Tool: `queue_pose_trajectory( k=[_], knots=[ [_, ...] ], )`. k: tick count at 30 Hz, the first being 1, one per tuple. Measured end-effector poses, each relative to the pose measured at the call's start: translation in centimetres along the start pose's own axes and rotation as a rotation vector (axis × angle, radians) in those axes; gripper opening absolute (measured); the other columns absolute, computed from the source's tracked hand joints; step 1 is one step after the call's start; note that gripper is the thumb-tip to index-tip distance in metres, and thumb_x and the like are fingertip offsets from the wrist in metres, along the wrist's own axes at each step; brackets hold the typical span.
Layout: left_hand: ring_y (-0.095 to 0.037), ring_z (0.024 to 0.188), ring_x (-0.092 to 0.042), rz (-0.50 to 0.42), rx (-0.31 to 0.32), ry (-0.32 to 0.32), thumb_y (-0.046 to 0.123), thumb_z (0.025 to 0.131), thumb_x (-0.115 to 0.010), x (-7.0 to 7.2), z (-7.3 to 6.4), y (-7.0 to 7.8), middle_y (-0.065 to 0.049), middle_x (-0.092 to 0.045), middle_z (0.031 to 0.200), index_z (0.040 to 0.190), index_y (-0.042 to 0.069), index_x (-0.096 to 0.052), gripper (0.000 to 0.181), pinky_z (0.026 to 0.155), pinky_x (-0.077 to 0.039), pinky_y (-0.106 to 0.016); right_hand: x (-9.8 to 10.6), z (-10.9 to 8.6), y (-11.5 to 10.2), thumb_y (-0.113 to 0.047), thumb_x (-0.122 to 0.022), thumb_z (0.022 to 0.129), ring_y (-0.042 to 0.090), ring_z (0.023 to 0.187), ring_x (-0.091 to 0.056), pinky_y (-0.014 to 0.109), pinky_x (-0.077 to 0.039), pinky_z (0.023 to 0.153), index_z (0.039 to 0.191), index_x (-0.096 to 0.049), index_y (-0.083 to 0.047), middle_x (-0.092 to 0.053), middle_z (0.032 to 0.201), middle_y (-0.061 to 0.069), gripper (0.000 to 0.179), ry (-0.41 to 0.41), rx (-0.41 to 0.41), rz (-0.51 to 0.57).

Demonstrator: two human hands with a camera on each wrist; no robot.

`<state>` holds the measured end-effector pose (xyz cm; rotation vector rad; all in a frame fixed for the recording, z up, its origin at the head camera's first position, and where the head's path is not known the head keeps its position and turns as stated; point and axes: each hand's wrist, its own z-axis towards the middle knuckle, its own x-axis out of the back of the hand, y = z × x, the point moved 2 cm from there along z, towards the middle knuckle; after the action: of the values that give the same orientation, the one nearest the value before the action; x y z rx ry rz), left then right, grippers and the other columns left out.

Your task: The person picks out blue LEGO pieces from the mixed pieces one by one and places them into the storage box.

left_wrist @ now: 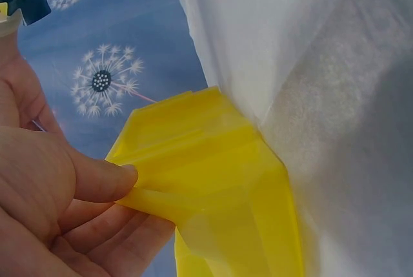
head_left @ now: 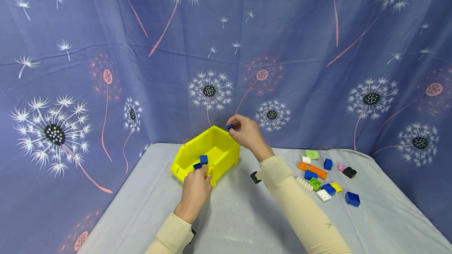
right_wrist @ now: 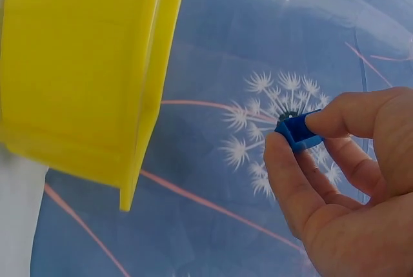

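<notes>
Yellow bin (head_left: 226, 164) on the table (head_left: 240, 218), its near edge pinched by the left hand (head_left: 195, 191), thumb plain in the left wrist view! Blue bricks (head_left: 203, 159) inside, one partly hidden, show only from the head. Raised by the bin's far right corner, the right hand (head_left: 248, 132) pinches a small blue brick (right_wrist: 302, 132), mostly covered from the head, hollow side visible at the right wrist. Far right, loose bricks (head_left: 318, 172), some overlapping.

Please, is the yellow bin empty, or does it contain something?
Not empty: in the head view, two blue blocks lie inside the yellow bin, near the left hand. Whether the hand hides more, I cannot tell.
</notes>
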<state>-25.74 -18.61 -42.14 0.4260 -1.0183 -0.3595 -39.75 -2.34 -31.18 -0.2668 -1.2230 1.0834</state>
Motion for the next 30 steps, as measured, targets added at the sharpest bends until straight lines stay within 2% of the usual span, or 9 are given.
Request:
queue_pose_trajectory(
  k=[10, 23, 30],
  knots=[
    [-0.036, 0.098, -0.074, -0.005, -0.014, -0.002, 0.006, 0.093, -0.076, 0.0, 0.1, 0.1, -0.020, -0.076, 0.113, 0.122, -0.002, -0.073, 0.031, 0.082, -0.060, -0.047, -1.9, -0.2, -0.9, -0.011, -0.072, 0.092, 0.021, 0.101, -0.068, 0.040, -0.058, 0.088, 0.108, -0.070, -0.019, -0.072, 0.107, 0.001, 0.018, -0.037, 0.013, -0.030],
    [-0.035, 0.102, -0.073, -0.005, 0.029, -0.029, 0.007, 0.093, -0.077, 0.0, 0.1, 0.1, -0.020, -0.075, 0.117, 0.125, -0.003, -0.072, 0.034, 0.084, -0.060, -0.047, -3.9, -0.3, -1.7, -0.008, -0.072, 0.092, 0.019, 0.096, -0.066, 0.038, -0.057, 0.089, 0.109, -0.072, -0.017, -0.072, 0.104, 0.000, 0.019, -0.092, 0.033, -0.087],
    [-0.035, 0.098, -0.074, 0.006, 0.029, -0.027, 0.008, 0.092, -0.077, 0.0, 0.2, 0.2, -0.019, -0.075, 0.114, 0.123, -0.001, -0.073, 0.033, 0.083, -0.060, -0.047, -4.5, -0.3, -1.7, -0.007, -0.071, 0.093, 0.017, 0.091, -0.065, 0.035, -0.057, 0.085, 0.110, -0.073, -0.016, -0.072, 0.102, 0.000, 0.019, -0.134, 0.018, -0.098]
  ],
)
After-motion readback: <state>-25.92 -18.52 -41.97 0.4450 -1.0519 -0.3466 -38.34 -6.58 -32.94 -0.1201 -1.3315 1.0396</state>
